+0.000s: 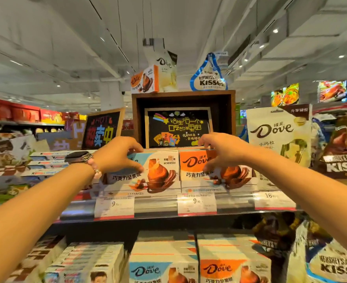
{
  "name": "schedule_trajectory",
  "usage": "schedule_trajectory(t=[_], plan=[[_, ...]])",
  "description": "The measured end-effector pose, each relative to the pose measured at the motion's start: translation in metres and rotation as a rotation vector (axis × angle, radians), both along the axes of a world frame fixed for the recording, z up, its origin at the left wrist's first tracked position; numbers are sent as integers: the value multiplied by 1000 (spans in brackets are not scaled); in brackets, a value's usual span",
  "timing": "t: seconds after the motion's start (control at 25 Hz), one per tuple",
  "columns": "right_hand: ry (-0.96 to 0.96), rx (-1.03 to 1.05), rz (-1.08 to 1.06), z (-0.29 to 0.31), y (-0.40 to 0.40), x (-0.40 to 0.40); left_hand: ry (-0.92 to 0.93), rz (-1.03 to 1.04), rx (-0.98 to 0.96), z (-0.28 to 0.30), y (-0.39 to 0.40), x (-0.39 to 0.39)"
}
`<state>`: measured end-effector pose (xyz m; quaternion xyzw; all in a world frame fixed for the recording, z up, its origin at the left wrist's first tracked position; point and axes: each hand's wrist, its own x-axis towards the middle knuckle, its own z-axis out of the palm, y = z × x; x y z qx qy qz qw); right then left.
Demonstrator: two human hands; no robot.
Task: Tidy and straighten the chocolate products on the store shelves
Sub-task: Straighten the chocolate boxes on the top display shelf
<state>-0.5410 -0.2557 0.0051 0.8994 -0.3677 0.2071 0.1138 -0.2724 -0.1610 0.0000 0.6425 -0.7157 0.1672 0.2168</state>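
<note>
On the upper shelf [156, 209] two rows of Dove boxes stand side by side. My left hand [118, 155] grips the top left corner of the blue Dove box [156, 172], fingers over its top edge and thumb on its front. My right hand [219, 151] holds the orange Dove box [197, 172] the same way, fingers curled over the top and thumb on its face. Both boxes stand upright, facing me, and touch each other at the middle.
A tall white Dove pouch [278, 139] and brown Kisses bags [342, 156] stand to the right. Flat white boxes [48, 164] are stacked at the left. A wooden display box [183, 117] with a chalk sign rises behind. Price tags [114, 205] line the shelf edge; more Dove boxes [162, 262] sit below.
</note>
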Motion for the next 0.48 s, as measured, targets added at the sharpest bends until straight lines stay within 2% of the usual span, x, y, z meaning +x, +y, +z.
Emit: schedule_trajectory(t=[0.28,0.48], plan=[[-77,19,46,1,-1,-2,11,-99,-36,13,6,1],[-164,29,71,33,9,-6,46,-170,-150,38,27,-3]])
